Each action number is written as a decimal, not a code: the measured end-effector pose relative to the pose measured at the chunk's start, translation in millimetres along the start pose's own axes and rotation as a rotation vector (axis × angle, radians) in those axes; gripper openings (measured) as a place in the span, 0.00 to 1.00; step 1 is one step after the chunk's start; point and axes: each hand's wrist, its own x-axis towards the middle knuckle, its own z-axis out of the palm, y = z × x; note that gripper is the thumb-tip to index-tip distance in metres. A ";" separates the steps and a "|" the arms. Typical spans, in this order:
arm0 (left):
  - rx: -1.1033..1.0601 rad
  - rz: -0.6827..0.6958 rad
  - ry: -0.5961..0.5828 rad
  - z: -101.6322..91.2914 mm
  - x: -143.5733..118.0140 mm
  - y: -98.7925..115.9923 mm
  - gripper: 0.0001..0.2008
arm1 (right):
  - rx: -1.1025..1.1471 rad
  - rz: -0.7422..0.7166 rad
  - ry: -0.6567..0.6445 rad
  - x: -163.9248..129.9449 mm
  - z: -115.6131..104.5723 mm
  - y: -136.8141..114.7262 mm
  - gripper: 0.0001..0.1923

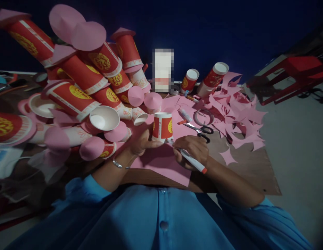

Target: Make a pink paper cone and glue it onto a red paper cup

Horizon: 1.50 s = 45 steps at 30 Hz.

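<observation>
A red paper cup (pixel 163 125) with a yellow emblem stands upside down on a sheet of pink paper (pixel 161 163). My left hand (pixel 143 143) grips the cup low on its left side, the thumb lying along the rim. In my right hand (pixel 191 149) is a white marker (pixel 193 161) with a red end. The fingers are closed round it, close to the cup's lower right rim. Just beyond that hand lie black-handled scissors (pixel 203 131), partly open, and a roll of tape (pixel 203 117).
Several red cups with pink paper cones (pixel 89 35) are piled at the left. Pink paper offcuts (pixel 237 111) heap up at the right. Two cup stacks, one of them here (pixel 190 80), stand at the back. A red stool (pixel 297 74) is beyond the table's right side.
</observation>
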 end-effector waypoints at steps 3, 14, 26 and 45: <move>0.000 0.003 -0.015 0.4 0.6 0.5 0.36 | -0.003 -0.003 -0.018 0.4 -0.3 0.2 0.04; 0.009 -0.010 0.006 -2.7 -0.7 -3.2 0.39 | -0.005 -0.017 -0.010 1.8 0.6 1.6 0.06; 0.021 -0.004 0.000 -2.3 0.1 -3.2 0.39 | -0.015 0.022 -0.004 -0.5 0.6 1.1 0.05; 0.031 -0.007 0.009 0.9 -0.5 0.2 0.37 | -0.015 -0.019 0.002 -0.2 1.0 0.5 0.03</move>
